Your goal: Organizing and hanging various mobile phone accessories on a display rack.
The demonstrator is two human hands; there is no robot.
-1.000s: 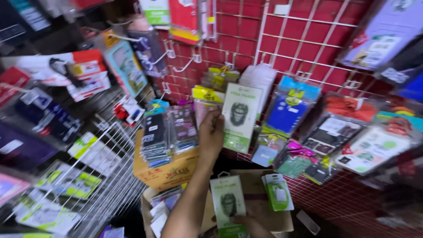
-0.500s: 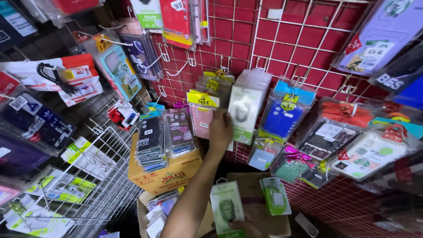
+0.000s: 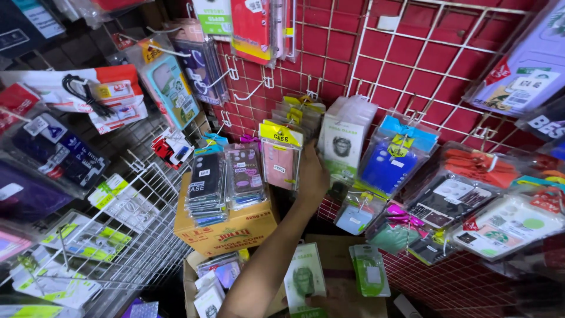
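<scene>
My left hand [image 3: 312, 176] reaches up from the bottom of the view to the red wire wall. Its fingers grip the lower left edge of a white package with a dark helmet-like picture [image 3: 344, 138], which hangs at the front of a bunch of similar packs. The fingertips are hidden between that bunch and a pink phone case pack with a yellow header [image 3: 281, 156]. A second white and green package [image 3: 303, 282] stands upright at the bottom edge. My right hand is not visible.
Blue phone case packs [image 3: 391, 162] hang right of the hand, dark case packs [image 3: 206, 185] to its left. A cardboard box [image 3: 226, 229] sits below on more boxes. A white wire rack [image 3: 126, 235] with packs stands at left. Bare hooks [image 3: 259, 88] stick out above.
My left hand has carried the white package up and to the right against the hanging bunch on the wall and stays on it. The view has tilted slightly upward.
</scene>
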